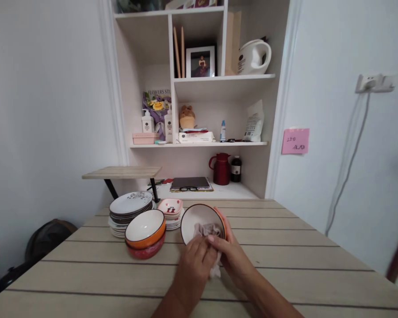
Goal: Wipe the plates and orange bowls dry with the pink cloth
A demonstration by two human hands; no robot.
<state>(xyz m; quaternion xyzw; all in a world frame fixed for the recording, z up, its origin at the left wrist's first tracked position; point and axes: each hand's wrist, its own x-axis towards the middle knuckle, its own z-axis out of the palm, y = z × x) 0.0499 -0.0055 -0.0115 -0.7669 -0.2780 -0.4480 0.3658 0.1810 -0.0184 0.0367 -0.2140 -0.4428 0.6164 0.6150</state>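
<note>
My right hand (pixel 232 251) is closed round the right side of a bowl (pixel 193 219), white inside with a dark rim and orange outside. The bowl is tilted, its opening facing me. Bunched in my left hand (pixel 197 256) is a greyish-pink cloth (pixel 207 229), pressed against the inside of the bowl near its lower rim. A tail of the cloth hangs below, between my hands. To the left, another orange bowl (pixel 146 227) sits in a red bowl (pixel 147 251). Behind them are stacked plates (pixel 131 203) and small square dishes (pixel 170 206) on further plates.
The slatted wooden table (pixel 285 274) spans the foreground. A small raised stand (pixel 122 172) is at its back left. Behind stand white shelves (pixel 219 78) with a red jug (pixel 221 170), a dark bottle (pixel 235 169) and a laptop (pixel 190 183). A cord (pixel 350 163) hangs on the right wall.
</note>
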